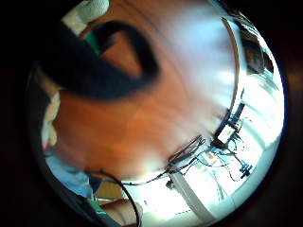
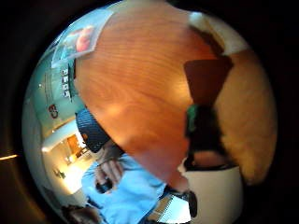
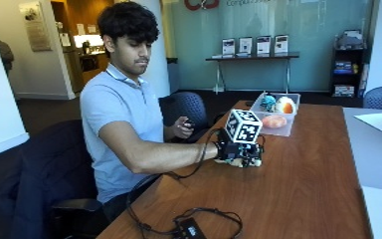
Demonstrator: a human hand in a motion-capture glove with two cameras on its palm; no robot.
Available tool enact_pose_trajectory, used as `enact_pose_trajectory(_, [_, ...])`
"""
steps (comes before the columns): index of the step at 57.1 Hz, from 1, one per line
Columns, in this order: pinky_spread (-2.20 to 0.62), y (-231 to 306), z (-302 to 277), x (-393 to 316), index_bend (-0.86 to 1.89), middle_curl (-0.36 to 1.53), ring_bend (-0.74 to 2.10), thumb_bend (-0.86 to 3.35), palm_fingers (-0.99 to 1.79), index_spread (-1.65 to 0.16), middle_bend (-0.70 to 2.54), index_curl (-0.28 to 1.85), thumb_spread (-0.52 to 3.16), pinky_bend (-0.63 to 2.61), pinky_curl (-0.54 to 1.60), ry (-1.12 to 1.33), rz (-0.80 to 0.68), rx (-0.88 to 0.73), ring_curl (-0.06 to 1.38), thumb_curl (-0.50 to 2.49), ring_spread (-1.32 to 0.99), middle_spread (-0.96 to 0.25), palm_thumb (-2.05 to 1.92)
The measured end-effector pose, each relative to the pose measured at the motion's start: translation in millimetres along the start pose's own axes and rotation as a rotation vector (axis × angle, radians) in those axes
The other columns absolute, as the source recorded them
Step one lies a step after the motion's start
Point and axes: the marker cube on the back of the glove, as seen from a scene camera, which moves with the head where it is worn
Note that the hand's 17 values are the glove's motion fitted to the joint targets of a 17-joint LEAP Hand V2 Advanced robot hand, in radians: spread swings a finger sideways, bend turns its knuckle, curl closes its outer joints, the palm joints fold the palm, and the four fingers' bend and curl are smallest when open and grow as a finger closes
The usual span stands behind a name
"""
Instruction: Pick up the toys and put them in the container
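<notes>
Several toys (image 3: 278, 110) already lie in the clear plastic container (image 3: 289, 128) at the far end of the wooden table (image 3: 297, 189), among them a round orange-and-white one and a bluish one; their long axes are not clear to me. The gloved right hand (image 3: 238, 153) rests low on the table, well apart from the container, and I cannot tell if its fingers are curled or straight.

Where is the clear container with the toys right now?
In the outside view, the clear container sits on the wooden table near its far end, beyond the gloved right hand, already holding colourful toys.
</notes>
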Motion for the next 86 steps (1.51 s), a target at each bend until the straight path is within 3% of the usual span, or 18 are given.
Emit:
enact_pose_trajectory(3, [-0.09,-7,4,-5,0.24,0.10,0.29,0.12,-0.06,-0.30,0.03,0.27,1.60,1.34,0.37,0.004,-0.010,0.223,0.20,0.32,0.02,0.07,0.16])
enact_pose_trajectory(4, [-0.12,-8,3,-4,0.32,0.10,0.35,0.18,0.17,-0.29,0.07,0.30,1.67,1.35,0.37,0.020,-0.012,0.298,0.22,0.34,0.01,0.07,0.25])
enact_pose_trajectory(6, [-0.15,-9,-1,-2,0.41,0.12,0.45,0.28,0.40,-0.30,0.18,0.31,1.67,1.21,0.32,0.048,-0.021,0.399,0.22,0.39,-0.02,0.05,0.40])
enact_pose_trajectory(7, [-0.17,-9,-2,-1,0.40,0.11,0.47,0.30,0.51,-0.30,0.18,0.29,1.65,1.30,0.34,0.054,-0.028,0.426,0.22,0.41,-0.03,0.04,0.45])
enact_pose_trajectory(13, [-0.25,-6,-13,7,0.60,0.15,0.60,0.39,0.85,-0.30,0.25,0.40,1.47,1.19,0.33,0.014,-0.058,0.491,0.28,0.55,-0.11,-0.01,0.71])
enact_pose_trajectory(25, [-0.32,-7,-49,14,0.86,0.24,0.72,0.36,1.02,-0.25,0.42,0.58,1.11,1.04,0.34,-0.097,-0.027,0.551,0.38,0.77,-0.23,-0.07,0.83])
enact_pose_trajectory(39, [-0.35,-33,-153,-17,0.89,0.32,0.79,0.32,1.02,-0.19,0.55,0.68,0.69,1.03,0.39,-0.205,-0.051,0.625,0.45,0.97,-0.28,-0.10,0.84])
enact_pose_trajectory(54, [-0.35,-92,-266,-106,0.91,0.40,0.83,0.30,0.99,-0.17,0.62,0.75,0.33,1.05,0.42,-0.328,-0.188,0.642,0.52,1.11,-0.30,-0.10,0.82])
enact_pose_trajectory(74, [-0.35,-159,-296,-221,0.90,0.49,0.83,0.28,0.93,-0.17,0.65,0.82,0.06,1.09,0.45,-0.324,-0.310,0.623,0.58,1.22,-0.29,-0.10,0.80])
enact_pose_trajectory(77, [-0.35,-163,-290,-222,0.91,0.49,0.80,0.26,0.85,-0.18,0.62,0.83,0.07,1.12,0.46,-0.288,-0.282,0.547,0.59,1.22,-0.29,-0.09,0.77])
enact_pose_trajectory(81, [-0.35,-171,-277,-224,0.85,0.48,0.77,0.20,0.71,-0.19,0.54,0.84,0.15,1.18,0.48,-0.208,-0.259,0.324,0.59,1.21,-0.28,-0.09,0.70])
enact_pose_trajectory(85, [-0.30,-173,-267,-218,0.52,0.41,0.64,0.03,-0.09,-0.23,0.22,0.80,0.51,1.49,0.58,-0.181,-0.256,0.184,0.60,1.15,-0.19,-0.05,0.36])
enact_pose_trajectory(86, [-0.28,-172,-265,-216,0.45,0.41,0.61,0.00,-0.17,-0.24,0.21,0.78,0.58,1.51,0.57,-0.185,-0.257,0.181,0.60,1.13,-0.17,-0.04,0.31])
